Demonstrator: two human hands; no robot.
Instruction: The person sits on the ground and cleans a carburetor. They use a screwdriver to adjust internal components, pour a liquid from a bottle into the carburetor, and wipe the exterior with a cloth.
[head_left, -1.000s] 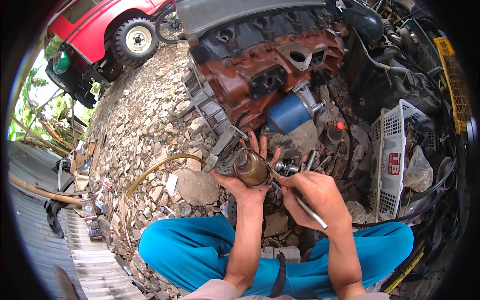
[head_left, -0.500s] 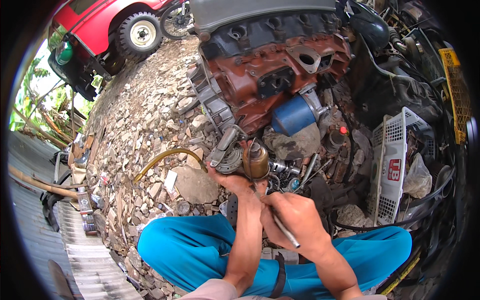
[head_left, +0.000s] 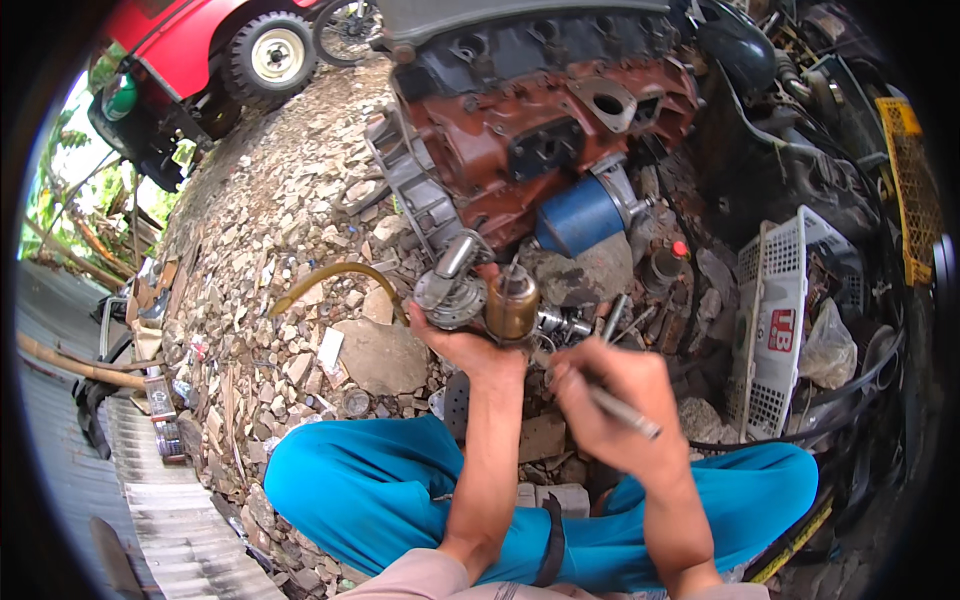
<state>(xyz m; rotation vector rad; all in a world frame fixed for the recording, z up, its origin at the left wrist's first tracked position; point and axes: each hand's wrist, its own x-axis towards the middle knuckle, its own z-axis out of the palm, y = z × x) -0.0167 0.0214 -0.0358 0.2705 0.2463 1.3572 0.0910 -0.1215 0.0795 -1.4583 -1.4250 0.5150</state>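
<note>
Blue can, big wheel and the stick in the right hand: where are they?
Blue can (head_left: 581,217), head view: middle of its side.
Big wheel (head_left: 277,55), head view: its pale center.
Stick (head_left: 628,411), head view: its lower part.

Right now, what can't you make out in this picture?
All in the head view:
Left hand: most fingers hidden behind the metal part.
Right hand: blurred, apparently by motion.
Tool: its tip too blurred to identify.
Red vehicle: cut off by the top edge.

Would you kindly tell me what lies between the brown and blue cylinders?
In the head view, a large stone shows between the brown cylinder and the blue cylinder.
</note>
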